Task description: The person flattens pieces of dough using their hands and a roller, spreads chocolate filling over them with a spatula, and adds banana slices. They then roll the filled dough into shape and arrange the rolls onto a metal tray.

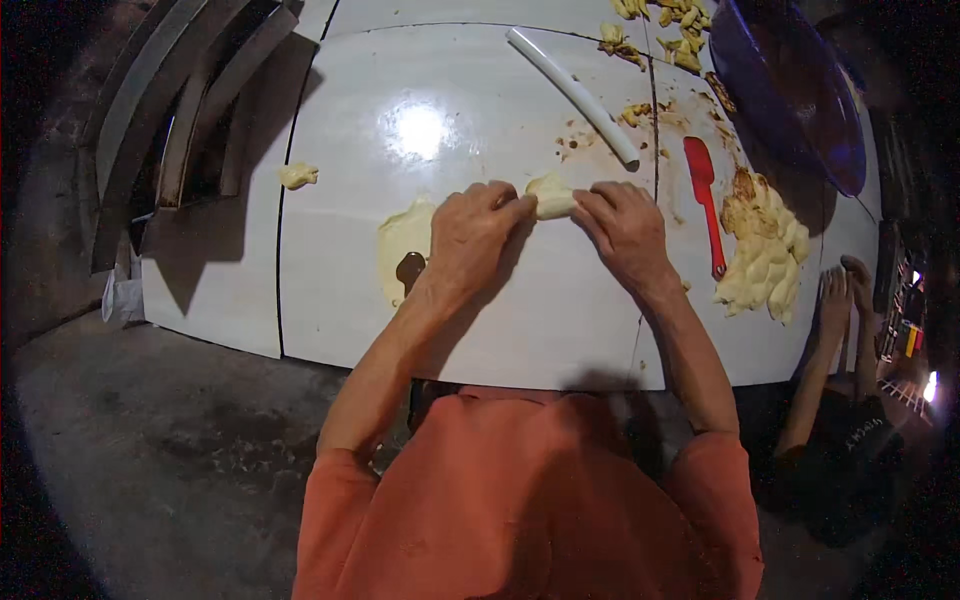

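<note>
A small pale roll of dough [551, 196] lies on the white table [340, 290], pinched at both ends. My left hand [470, 232] grips its left end with the fingertips, and my right hand [622, 222] grips its right end. Beside my left hand a flattened disc of dough [402, 238] rests on the table with a dark brown blob of filling [410, 268] at its lower edge, partly hidden by my wrist.
A white pipe-like roller [575, 95] lies diagonally behind my hands. A red spatula [704, 195], a heap of shaped dough pieces [765, 258], a dark purple basin [790, 85] and more pieces [665, 30] sit to the right. A dough scrap [298, 176] lies left. Another person's hands [843, 290] rest at the right edge.
</note>
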Demonstrator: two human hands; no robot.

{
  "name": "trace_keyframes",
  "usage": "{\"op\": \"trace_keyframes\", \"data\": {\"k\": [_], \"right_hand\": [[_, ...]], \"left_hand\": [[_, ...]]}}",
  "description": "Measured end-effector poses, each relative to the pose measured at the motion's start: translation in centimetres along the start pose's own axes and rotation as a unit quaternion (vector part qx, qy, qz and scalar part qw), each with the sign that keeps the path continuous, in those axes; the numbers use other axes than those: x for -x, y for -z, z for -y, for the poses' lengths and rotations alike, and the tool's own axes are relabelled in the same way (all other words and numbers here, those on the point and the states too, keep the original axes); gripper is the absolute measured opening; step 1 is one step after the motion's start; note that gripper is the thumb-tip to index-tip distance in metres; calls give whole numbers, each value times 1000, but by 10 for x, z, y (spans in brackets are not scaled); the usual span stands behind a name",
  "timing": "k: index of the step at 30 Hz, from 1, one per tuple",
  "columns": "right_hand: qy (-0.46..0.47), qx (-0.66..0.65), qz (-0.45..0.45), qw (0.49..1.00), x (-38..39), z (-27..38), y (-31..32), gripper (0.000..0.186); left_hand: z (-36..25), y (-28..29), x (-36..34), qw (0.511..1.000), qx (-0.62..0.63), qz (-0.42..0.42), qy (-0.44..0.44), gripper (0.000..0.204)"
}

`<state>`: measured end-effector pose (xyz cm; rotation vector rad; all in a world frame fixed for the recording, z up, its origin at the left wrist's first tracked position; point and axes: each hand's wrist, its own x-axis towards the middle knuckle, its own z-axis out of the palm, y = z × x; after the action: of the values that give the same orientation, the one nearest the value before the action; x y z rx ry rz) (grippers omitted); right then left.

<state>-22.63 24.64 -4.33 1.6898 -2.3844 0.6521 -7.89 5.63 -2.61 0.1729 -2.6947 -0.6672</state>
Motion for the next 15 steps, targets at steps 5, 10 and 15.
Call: {"op": "trace_keyframes", "data": {"k": [5, 10, 15], "right_hand": [[23, -44, -18, 999, -1, 12, 8, 28], [-48, 21, -29, 998, -14, 7, -5, 33], [7, -2, -5, 1000, -4, 12, -4, 33]], "left_hand": [[2, -8, 4, 1000, 5, -23, -11, 19], [7, -17, -7, 998, -33, -56, 25, 18], [-6, -5, -7, 1000, -17, -15, 8, 18]]}}
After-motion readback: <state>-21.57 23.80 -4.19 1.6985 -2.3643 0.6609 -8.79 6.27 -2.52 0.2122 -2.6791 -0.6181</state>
